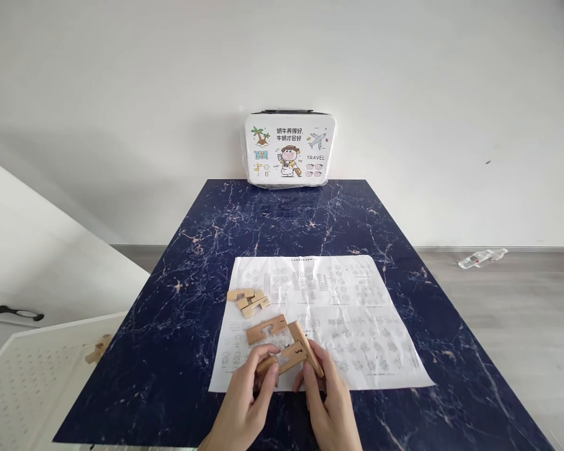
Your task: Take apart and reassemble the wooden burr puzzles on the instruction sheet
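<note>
My left hand [254, 385] grips one end of a notched wooden puzzle piece [291, 358] that bears a dark mark. In my right hand [324, 388] is a longer wooden puzzle piece [305, 347], tilted and meeting the marked piece at its right end. Whether the two are interlocked I cannot tell. Just beyond my fingers a notched wooden piece [266, 329] lies on the printed sheet [357, 326]. Farther left, several smaller, paler notched pieces [249, 300] rest in a cluster on the sheet's left edge.
The sheet lies on a dark blue marble-patterned table [291, 219]. At the table's far edge a white cartoon case [291, 150] stands against the wall. Lower left is a white perforated basket [23, 369] with wooden pieces [98, 351] in it. Clear plastic packaging [482, 257] lies on the floor.
</note>
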`<move>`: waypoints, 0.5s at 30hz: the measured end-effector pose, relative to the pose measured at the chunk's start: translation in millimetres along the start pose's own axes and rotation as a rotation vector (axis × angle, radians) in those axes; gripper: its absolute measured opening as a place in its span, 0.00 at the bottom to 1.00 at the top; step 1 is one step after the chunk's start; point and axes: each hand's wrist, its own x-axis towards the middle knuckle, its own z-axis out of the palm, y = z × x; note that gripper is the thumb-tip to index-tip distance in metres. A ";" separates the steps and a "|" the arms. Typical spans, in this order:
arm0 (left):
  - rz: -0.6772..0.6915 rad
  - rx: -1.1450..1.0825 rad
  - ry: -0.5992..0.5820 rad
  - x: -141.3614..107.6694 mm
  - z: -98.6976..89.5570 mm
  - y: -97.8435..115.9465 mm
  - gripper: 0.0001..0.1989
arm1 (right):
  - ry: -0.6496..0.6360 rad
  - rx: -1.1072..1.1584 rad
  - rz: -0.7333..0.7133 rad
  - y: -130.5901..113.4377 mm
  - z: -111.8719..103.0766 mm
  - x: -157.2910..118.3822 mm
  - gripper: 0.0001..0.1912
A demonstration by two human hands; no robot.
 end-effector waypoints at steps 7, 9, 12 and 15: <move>-0.028 -0.043 0.024 -0.2 0.9 -4.7 0.20 | -0.090 -0.034 -0.142 10.2 -7.5 4.6 0.24; -0.023 -0.058 0.037 0.9 1.1 -5.5 0.20 | -0.105 -0.061 -0.183 10.2 -8.0 5.6 0.24; -0.012 -0.094 0.054 2.1 1.0 -8.2 0.21 | -0.117 -0.120 -0.237 9.0 -8.3 6.0 0.24; -0.009 -0.139 0.063 1.8 0.6 -11.4 0.21 | -0.116 -0.161 -0.275 7.9 -9.4 6.0 0.26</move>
